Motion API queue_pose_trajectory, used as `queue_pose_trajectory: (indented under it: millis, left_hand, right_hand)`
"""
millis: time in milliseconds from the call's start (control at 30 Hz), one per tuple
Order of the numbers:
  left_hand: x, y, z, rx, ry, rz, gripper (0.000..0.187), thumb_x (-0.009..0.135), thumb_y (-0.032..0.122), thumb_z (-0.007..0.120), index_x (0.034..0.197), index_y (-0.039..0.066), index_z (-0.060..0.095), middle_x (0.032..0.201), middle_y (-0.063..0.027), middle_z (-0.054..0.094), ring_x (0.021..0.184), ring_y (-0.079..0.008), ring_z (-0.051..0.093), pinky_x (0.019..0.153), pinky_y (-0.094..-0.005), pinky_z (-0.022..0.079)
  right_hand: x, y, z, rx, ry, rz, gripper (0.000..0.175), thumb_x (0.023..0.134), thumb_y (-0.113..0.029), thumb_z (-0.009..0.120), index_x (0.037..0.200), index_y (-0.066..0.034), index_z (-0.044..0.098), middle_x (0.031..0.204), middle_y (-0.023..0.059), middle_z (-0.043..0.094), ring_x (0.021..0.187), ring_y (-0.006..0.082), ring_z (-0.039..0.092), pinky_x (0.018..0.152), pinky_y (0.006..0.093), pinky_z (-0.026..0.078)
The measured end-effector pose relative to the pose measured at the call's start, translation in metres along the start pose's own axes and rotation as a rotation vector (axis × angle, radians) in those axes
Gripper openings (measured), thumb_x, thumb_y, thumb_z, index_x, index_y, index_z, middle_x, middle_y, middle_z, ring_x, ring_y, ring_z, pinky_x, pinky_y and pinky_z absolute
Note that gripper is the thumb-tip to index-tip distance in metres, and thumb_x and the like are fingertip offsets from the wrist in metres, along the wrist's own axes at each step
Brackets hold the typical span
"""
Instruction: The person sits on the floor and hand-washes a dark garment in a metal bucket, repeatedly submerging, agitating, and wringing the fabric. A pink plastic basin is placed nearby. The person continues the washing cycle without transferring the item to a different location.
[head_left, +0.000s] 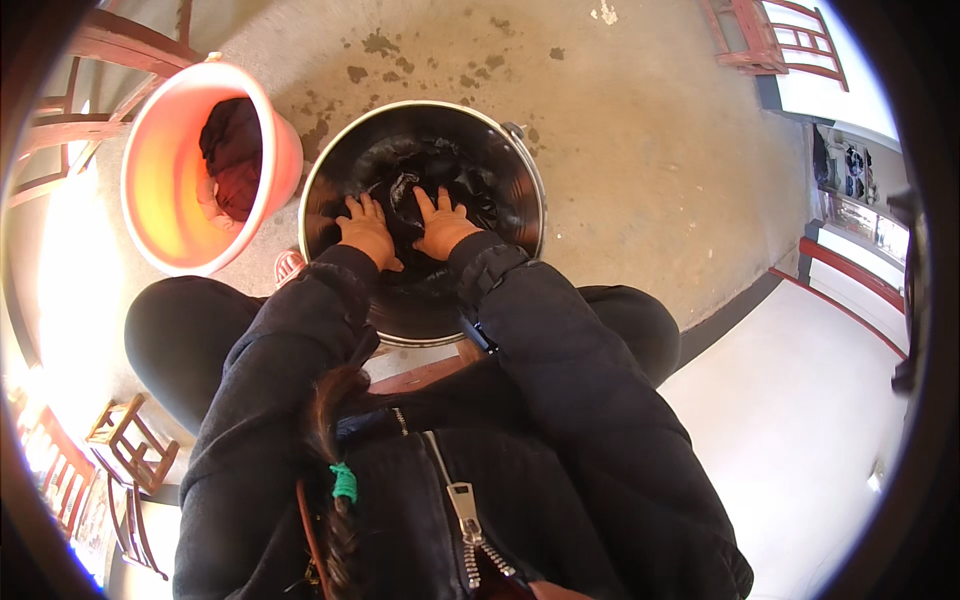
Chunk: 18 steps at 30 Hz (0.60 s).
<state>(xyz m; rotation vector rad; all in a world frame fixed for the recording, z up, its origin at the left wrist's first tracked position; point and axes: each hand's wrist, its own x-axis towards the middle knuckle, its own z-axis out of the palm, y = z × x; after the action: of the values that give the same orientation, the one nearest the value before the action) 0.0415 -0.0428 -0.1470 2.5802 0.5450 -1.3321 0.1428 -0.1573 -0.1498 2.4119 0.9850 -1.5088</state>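
A round metal bucket (517, 161) stands on the floor between my knees, its wide mouth facing up. Dark, wet-looking cloth (442, 169) fills its lower part, with shiny folds; any water in it is hard to make out. My left hand (367, 234) is spread palm down against the cloth on the left side. Beside it, my right hand (444, 227) also presses flat on the cloth, fingers apart. Neither hand grips anything. Within reach to the left, an orange-pink plastic bucket (289, 161) holds a dark bunched cloth (234, 157).
Wet spots (381, 43) mark the concrete floor (637, 172) behind the metal bucket. Reddish wooden furniture (135, 41) is close to the plastic bucket. A small wooden stool (131, 442) is at lower left, and a wooden chair (750, 34) at upper right. A white wall (787, 397) rises on the right.
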Motion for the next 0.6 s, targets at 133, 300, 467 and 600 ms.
queue_pose_trajectory:
  millis: [133, 300, 467, 600]
  left_hand:
    - [0.027, 0.007, 0.000, -0.036, -0.077, -0.028, 0.120, 0.070, 0.056, 0.085, 0.154, -0.007, 0.026, 0.160, -0.0216, 0.025, 0.147, -0.0453, 0.022, 0.107, -0.0585, 0.040]
    - [0.055, 0.004, 0.009, -0.119, -0.117, 0.008, 0.110, 0.074, 0.051, 0.084, 0.154, -0.001, 0.030, 0.157, -0.0185, 0.031, 0.146, -0.0411, 0.026, 0.107, -0.0564, 0.040]
    - [0.070, 0.010, 0.025, -0.018, -0.019, -0.049, 0.103, 0.074, 0.050, 0.084, 0.153, 0.003, 0.036, 0.154, -0.0192, 0.035, 0.145, -0.0420, 0.027, 0.108, -0.0550, 0.039]
    - [0.076, 0.010, 0.022, -0.018, -0.061, -0.067, 0.086, 0.082, 0.038, 0.079, 0.151, 0.006, 0.040, 0.148, -0.0155, 0.045, 0.144, -0.0357, 0.035, 0.106, -0.0521, 0.042]
  right_hand:
    - [0.027, 0.017, 0.006, 0.053, 0.017, -0.064, 0.103, 0.090, -0.037, 0.073, 0.162, -0.0248, 0.001, 0.163, 0.0283, 0.016, 0.140, 0.0542, 0.035, 0.114, 0.0534, 0.037]
    - [0.050, 0.027, 0.013, 0.106, 0.019, -0.051, 0.101, 0.090, -0.035, 0.072, 0.162, -0.0242, 0.002, 0.160, 0.0302, 0.022, 0.135, 0.0540, 0.041, 0.110, 0.0518, 0.042]
    - [0.061, 0.030, 0.019, 0.129, 0.071, -0.024, 0.097, 0.090, -0.032, 0.072, 0.162, -0.0206, 0.007, 0.154, 0.0288, 0.035, 0.132, 0.0529, 0.045, 0.108, 0.0511, 0.043]
    - [0.070, 0.036, 0.018, 0.112, 0.072, -0.057, 0.101, 0.087, -0.036, 0.073, 0.162, -0.0211, 0.008, 0.155, 0.0292, 0.034, 0.133, 0.0498, 0.046, 0.108, 0.0489, 0.044]
